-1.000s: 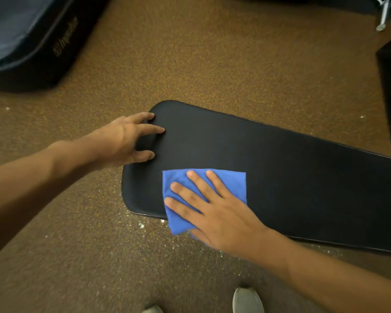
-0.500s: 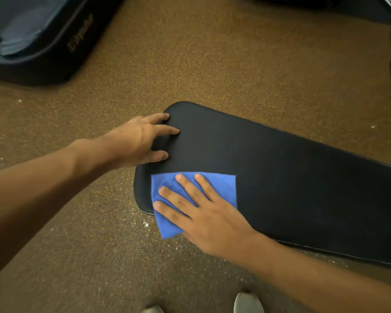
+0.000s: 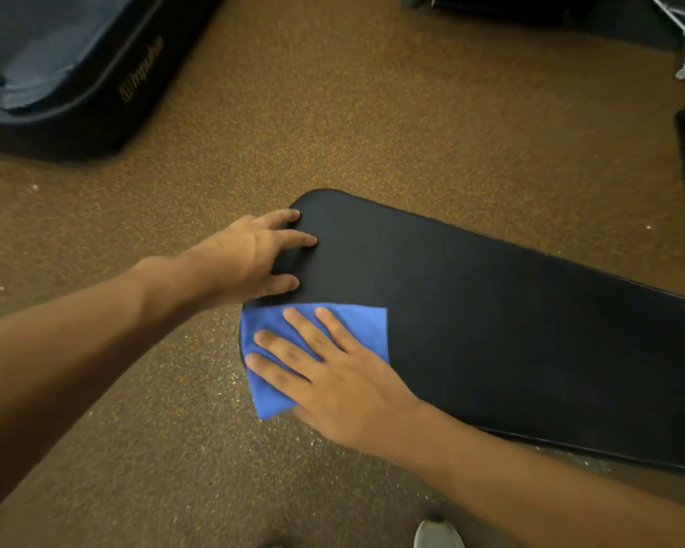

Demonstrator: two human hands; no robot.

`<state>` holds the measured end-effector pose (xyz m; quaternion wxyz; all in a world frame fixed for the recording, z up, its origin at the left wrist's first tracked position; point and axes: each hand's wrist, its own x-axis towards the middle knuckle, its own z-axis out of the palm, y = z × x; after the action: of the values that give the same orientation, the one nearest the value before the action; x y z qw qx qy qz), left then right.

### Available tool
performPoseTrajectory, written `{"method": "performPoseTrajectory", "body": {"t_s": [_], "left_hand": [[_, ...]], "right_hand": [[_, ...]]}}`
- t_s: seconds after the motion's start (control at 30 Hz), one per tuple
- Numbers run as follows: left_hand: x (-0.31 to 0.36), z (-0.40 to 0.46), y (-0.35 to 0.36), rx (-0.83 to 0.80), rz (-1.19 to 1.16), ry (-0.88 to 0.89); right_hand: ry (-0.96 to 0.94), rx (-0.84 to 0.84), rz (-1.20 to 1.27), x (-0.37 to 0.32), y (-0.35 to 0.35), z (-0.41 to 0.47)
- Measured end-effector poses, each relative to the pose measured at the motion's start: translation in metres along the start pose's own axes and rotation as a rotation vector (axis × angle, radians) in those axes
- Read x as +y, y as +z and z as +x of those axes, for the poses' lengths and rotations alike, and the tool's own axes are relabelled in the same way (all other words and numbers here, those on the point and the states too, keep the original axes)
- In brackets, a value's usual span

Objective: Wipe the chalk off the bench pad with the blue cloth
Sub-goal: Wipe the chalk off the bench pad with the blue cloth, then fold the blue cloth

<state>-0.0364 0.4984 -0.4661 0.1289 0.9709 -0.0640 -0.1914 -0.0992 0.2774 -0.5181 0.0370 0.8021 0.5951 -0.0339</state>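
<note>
Right now your blue cloth (image 3: 356, 324) lies folded flat on the near left corner of the black bench pad (image 3: 491, 330), one corner overhanging the speckled brown floor (image 3: 372, 112). The pad's length runs rightward. Your right hand (image 3: 333, 381) presses it, fingers spread; your left hand (image 3: 250, 259) rests open on the pad's end.

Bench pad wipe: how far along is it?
Done: the long black padded bench pad shows no obvious chalk on its exposed top, though it is dark and blurred. In hand: the right hand presses the folded blue cloth flat at the pad's near end corner, part hanging off the edge; the left hand braces that end. Left: that corner; white specks lie on the speckled brown floor.
</note>
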Motion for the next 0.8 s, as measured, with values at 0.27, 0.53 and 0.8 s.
{"method": "performPoseTrajectory", "body": {"t_s": [0.27, 0.53, 0.8], "left_hand": [[0.001, -0.001, 0.002, -0.003, 0.007, -0.005], [0.002, -0.002, 0.002, 0.016, 0.004, -0.016], [0.003, -0.008, 0.001, 0.047, -0.081, -0.007]], "right_hand": [[-0.074, -0.033, -0.031, 0.005, -0.002, -0.023], [-0.059, -0.036, 0.046, 0.013, -0.001, -0.014], [0.000, -0.025, 0.041, -0.005, -0.002, 0.010]]}}
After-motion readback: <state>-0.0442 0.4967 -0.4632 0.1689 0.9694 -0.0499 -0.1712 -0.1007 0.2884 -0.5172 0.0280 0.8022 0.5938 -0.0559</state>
